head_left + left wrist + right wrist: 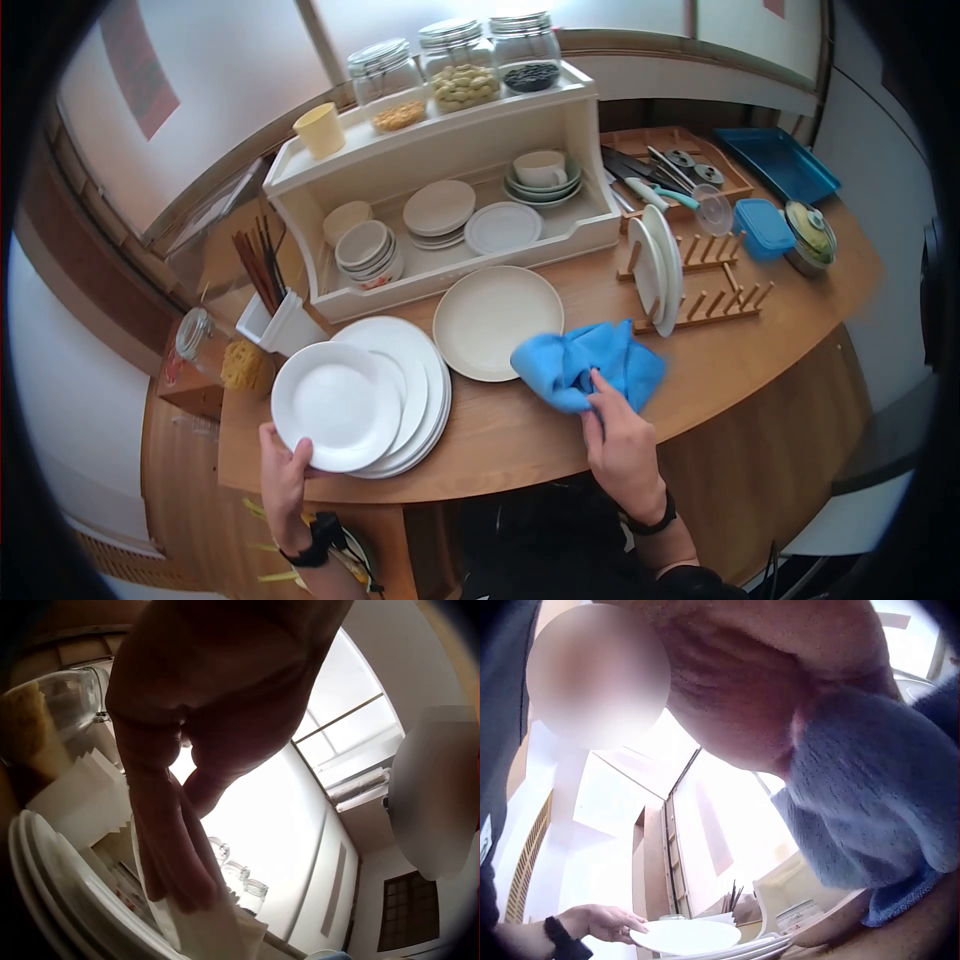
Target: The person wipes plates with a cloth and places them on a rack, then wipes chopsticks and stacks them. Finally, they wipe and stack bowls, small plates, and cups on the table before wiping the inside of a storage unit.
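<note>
In the head view my left hand (284, 480) pinches the near-left rim of a small white plate (335, 405), tilted above a stack of larger white plates (437, 420). My right hand (622, 450) grips a bunched blue cloth (590, 365) near the table's front edge. A large cream plate (498, 322) lies between the stack and the cloth. In the left wrist view the fingers of my left hand (176, 825) lie against the pale plate. The blue cloth (877, 787) bulges from my right hand (757, 682) in the right wrist view, its fingertips hidden.
Behind the plates stands a cream shelf (450, 275) with bowls, plates and glass jars. A wooden rack (710, 315) holding upright plates is on the right, near a blue container (764, 228) and a blue tray (785, 165). A chopstick holder (285, 325) stands at the left.
</note>
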`<state>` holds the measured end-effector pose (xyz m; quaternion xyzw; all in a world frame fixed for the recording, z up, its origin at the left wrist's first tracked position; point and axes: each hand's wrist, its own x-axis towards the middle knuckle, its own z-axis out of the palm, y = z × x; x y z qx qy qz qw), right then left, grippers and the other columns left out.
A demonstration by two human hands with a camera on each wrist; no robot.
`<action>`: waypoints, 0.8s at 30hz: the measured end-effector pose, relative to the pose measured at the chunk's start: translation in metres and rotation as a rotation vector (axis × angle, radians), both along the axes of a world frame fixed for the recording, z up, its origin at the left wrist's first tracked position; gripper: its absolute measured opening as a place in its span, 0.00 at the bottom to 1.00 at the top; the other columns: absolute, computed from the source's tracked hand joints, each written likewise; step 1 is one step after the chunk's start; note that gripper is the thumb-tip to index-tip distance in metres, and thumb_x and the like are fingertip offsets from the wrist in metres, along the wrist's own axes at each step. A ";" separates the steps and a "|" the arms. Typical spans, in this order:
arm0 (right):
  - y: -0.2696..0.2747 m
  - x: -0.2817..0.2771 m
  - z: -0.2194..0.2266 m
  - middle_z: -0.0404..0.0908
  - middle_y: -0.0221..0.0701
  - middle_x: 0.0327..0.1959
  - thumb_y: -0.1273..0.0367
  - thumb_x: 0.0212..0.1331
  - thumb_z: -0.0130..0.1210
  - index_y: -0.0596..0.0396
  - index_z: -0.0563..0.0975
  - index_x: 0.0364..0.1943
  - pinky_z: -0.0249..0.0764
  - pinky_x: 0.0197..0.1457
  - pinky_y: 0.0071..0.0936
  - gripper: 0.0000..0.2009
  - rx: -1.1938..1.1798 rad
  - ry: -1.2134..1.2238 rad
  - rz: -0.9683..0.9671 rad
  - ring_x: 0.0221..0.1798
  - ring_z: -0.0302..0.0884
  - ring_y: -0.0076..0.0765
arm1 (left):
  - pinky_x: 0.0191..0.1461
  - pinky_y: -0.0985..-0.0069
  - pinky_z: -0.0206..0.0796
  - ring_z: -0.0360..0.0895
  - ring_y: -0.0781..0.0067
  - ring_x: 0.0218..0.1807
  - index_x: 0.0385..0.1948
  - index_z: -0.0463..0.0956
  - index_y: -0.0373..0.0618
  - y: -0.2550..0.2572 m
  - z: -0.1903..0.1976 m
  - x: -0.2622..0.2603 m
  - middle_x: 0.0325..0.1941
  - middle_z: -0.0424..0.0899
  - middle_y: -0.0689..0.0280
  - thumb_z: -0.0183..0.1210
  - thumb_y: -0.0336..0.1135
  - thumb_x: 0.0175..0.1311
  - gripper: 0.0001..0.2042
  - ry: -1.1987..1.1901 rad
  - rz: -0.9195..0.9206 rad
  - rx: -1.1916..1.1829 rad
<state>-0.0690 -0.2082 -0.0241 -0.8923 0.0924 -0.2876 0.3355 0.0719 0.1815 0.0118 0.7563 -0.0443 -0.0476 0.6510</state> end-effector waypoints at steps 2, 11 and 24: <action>0.002 0.003 0.008 0.85 0.48 0.43 0.77 0.63 0.60 0.61 0.78 0.43 0.80 0.38 0.39 0.07 0.082 -0.309 -0.105 0.38 0.86 0.53 | 0.37 0.63 0.87 0.86 0.60 0.43 0.58 0.53 0.41 -0.015 0.008 -0.017 0.52 0.78 0.49 0.51 0.26 0.74 0.18 -0.038 0.031 -0.048; 0.072 0.029 0.013 0.78 0.43 0.60 0.70 0.63 0.55 0.57 0.75 0.57 0.61 0.75 0.48 0.18 -0.095 -0.315 0.804 0.66 0.72 0.52 | 0.54 0.75 0.76 0.81 0.70 0.51 0.68 0.52 0.37 -0.099 -0.021 -0.055 0.58 0.77 0.56 0.53 0.22 0.70 0.27 -0.128 -0.273 -0.053; 0.031 0.021 -0.004 0.70 0.53 0.61 0.66 0.58 0.65 0.62 0.70 0.61 0.58 0.72 0.53 0.28 0.005 -0.177 0.085 0.66 0.65 0.67 | 0.42 0.61 0.88 0.85 0.54 0.48 0.65 0.49 0.37 -0.149 -0.003 -0.074 0.56 0.76 0.45 0.51 0.21 0.72 0.25 0.047 -0.174 -0.513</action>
